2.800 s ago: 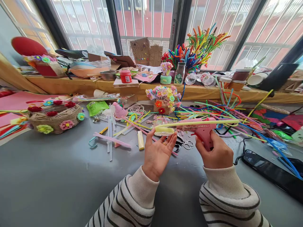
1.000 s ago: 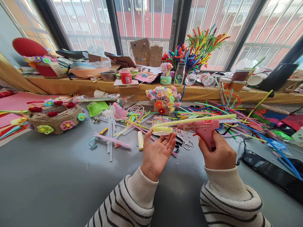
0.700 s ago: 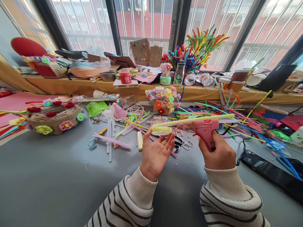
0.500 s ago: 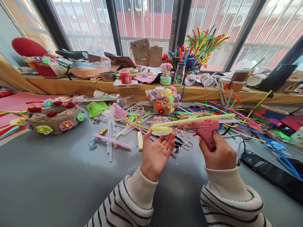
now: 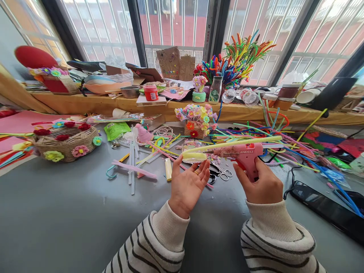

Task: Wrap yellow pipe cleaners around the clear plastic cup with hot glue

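Observation:
Palm up, my left hand (image 5: 190,184) holds a yellow pipe cleaner (image 5: 194,157) between thumb and fingertips. Its near end is folded into a flat loop, and a long straight tail runs to the right above the glue gun. My right hand (image 5: 260,182) is wrapped round the handle of a pink hot glue gun (image 5: 247,153), index finger stretched forward by the trigger. The gun's nozzle points left, close to the folded loop; whether they touch I cannot tell. A clear glue stick (image 5: 272,146) sticks out of the gun's back.
Scissors (image 5: 224,173), a yellow lighter (image 5: 168,169) and loose glue sticks (image 5: 132,167) lie beyond my hands. A twine basket with flowers (image 5: 66,146) stands left. Pipe cleaners (image 5: 239,132) spread at the right, near a black device (image 5: 327,206). A cluttered ledge (image 5: 108,104) runs behind.
My right index finger has stretched forward and left at the trigger, and the glue gun has shifted very slightly. The left hand and the yellow pipe cleaner look unchanged.

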`<state>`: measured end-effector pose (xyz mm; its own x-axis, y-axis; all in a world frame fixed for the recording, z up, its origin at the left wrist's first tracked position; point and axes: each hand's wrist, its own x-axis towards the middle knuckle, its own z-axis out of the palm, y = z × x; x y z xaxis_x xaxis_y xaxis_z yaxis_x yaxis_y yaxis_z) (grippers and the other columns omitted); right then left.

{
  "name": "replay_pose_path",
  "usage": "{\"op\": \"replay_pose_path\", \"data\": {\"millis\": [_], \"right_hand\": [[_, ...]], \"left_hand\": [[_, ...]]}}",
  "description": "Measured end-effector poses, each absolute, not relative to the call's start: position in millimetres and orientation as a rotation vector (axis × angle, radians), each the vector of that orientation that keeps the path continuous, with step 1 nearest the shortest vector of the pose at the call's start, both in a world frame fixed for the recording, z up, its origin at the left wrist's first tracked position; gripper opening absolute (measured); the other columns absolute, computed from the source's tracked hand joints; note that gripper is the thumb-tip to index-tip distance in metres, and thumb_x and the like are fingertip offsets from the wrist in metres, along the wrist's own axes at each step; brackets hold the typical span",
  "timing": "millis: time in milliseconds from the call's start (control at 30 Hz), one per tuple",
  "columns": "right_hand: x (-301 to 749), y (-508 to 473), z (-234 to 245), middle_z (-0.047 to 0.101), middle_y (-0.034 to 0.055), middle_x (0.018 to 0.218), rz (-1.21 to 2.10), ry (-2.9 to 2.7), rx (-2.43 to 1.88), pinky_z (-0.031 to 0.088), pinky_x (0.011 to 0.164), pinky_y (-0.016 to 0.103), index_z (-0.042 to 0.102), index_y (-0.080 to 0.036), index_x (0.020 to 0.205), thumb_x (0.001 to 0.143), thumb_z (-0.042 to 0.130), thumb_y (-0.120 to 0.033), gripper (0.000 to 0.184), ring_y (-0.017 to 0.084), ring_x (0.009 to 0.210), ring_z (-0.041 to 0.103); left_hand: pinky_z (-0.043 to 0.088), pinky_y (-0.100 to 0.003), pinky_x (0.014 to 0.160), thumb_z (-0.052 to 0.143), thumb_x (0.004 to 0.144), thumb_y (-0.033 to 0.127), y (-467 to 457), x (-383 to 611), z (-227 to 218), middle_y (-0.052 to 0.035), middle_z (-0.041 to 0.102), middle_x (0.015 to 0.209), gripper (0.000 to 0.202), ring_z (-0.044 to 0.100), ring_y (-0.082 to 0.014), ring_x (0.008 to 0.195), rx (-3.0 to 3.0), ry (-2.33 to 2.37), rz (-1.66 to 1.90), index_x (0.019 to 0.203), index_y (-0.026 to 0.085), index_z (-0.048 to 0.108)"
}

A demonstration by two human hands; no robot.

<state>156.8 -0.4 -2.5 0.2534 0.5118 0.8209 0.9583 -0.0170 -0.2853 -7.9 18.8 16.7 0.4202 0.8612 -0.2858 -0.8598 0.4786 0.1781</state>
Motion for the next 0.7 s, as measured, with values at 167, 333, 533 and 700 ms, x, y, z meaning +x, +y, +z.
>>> {"op": "replay_pose_path", "data": {"millis": [167,333,533,700], "right_hand": [[156.4,0.1,-2.2,0.054,0.0042,0.056,-0.623,-1.372,-1.658,0.032,0.045,0.026,0.060,-0.012,0.076,0.073,0.046,-0.053,0.044,0.013,0.044,0.039],[157.4,2.0,-4.1,0.054,0.0044,0.055,-0.677,-1.365,-1.647,0.033,0.044,0.026,0.061,-0.011,0.077,0.075,0.043,-0.051,0.044,0.013,0.043,0.039],[157.5,1.7,-4.0,0.055,0.0047,0.055,-0.684,-1.387,-1.652,0.034,0.045,0.026,0.061,-0.010,0.078,0.075,0.044,-0.047,0.041,0.014,0.044,0.041],[157.1,0.0,-2.8,0.056,0.0058,0.058,-0.643,-1.397,-1.685,0.035,0.047,0.027,0.061,-0.009,0.082,0.074,0.046,-0.044,0.038,0.014,0.045,0.042]], "left_hand": [[0.053,-0.028,0.062,0.052,0.072,0.036,18.9,-7.5,17.1,-0.0148,0.060,0.091,0.038,0.062,-0.0211,0.080,-0.008,0.360,1.077,0.096,0.007,0.049],[0.052,-0.027,0.062,0.052,0.071,0.036,19.3,-7.2,17.1,-0.0138,0.060,0.088,0.037,0.062,-0.0202,0.079,-0.001,0.367,1.075,0.095,0.007,0.049],[0.051,-0.026,0.064,0.053,0.070,0.036,18.9,-7.4,14.9,-0.0129,0.058,0.089,0.039,0.060,-0.0198,0.081,0.016,0.359,1.073,0.095,0.006,0.048],[0.051,-0.026,0.064,0.054,0.070,0.034,18.9,-8.2,15.0,-0.0129,0.058,0.091,0.038,0.060,-0.0198,0.082,0.023,0.356,1.072,0.094,0.006,0.048]]}}
